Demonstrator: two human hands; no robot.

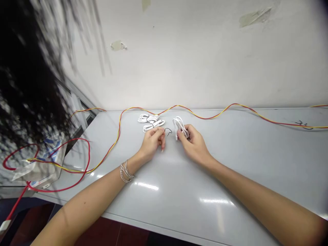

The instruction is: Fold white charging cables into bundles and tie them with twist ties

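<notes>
White coiled cable (180,128) sits snugly in the closed fingers (185,132) of the right hand (193,143), while the left hand (151,142) pinches a thin black twist tie (168,131), with two tied cable coils (150,123) lying at twelve o'clock on the counter (164,205).

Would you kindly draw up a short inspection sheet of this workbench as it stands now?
Surface: glossy pale grey table top, reflecting the ceiling lights.
Things in hand: the right hand grips a coiled white cable; the left hand is curled beside a thin black wire tie, grip unclear.
Clutter: two tied white cable coils beyond the left hand; a small dark wire scrap far right.
Hands: both bare; silver chain bracelets on the left wrist.
Cables: twisted red-and-yellow wire along the back edge; a red cable looping at the left.
Surroundings: scuffed white wall with peeling patches; dark hair blurring the left of the view.
</notes>
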